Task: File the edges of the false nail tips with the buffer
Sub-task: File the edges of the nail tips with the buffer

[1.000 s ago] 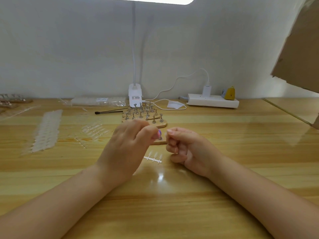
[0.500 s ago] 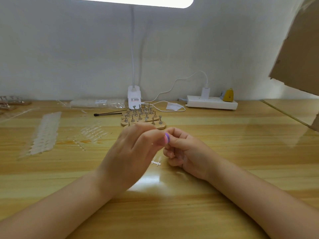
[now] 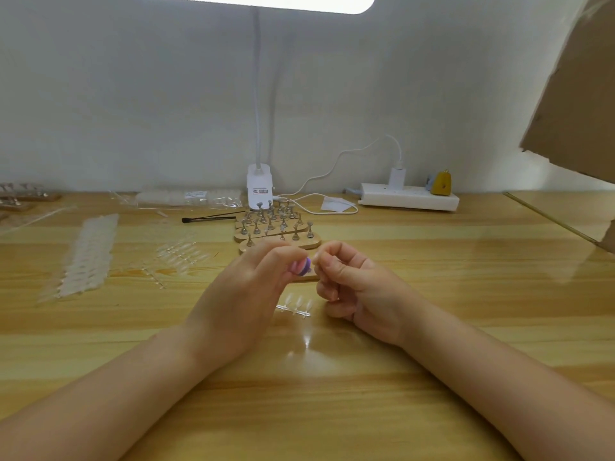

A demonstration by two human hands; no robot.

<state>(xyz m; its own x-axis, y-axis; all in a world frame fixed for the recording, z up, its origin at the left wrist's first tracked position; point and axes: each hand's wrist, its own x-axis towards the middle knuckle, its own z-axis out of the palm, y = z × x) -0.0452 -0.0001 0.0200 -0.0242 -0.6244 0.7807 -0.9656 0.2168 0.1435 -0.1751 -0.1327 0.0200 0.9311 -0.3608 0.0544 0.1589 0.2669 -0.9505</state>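
My left hand point(image 3: 239, 294) holds a small pink and purple buffer point(image 3: 301, 266) between thumb and fingers, its end pointing right. My right hand point(image 3: 356, 287) is curled just to the right, with fingertips pinched together against the buffer's end; what it pinches is too small to see, probably a clear nail tip. A short strip of clear false nail tips point(image 3: 294, 304) lies on the wooden table point(image 3: 332, 410) below and between both hands.
Wooden stands with metal nail holders point(image 3: 276, 227) sit just behind my hands. Sheets of clear nail tips point(image 3: 86, 254) lie at the left, with a black brush point(image 3: 209, 219), a lamp base point(image 3: 259, 191), a power strip point(image 3: 409, 197) and a cardboard piece point(image 3: 579, 94) at the right.
More of the buffer's pink and purple end now shows out of my left hand. Both hands stay close together above the strip of tips, and the view has tilted slightly.
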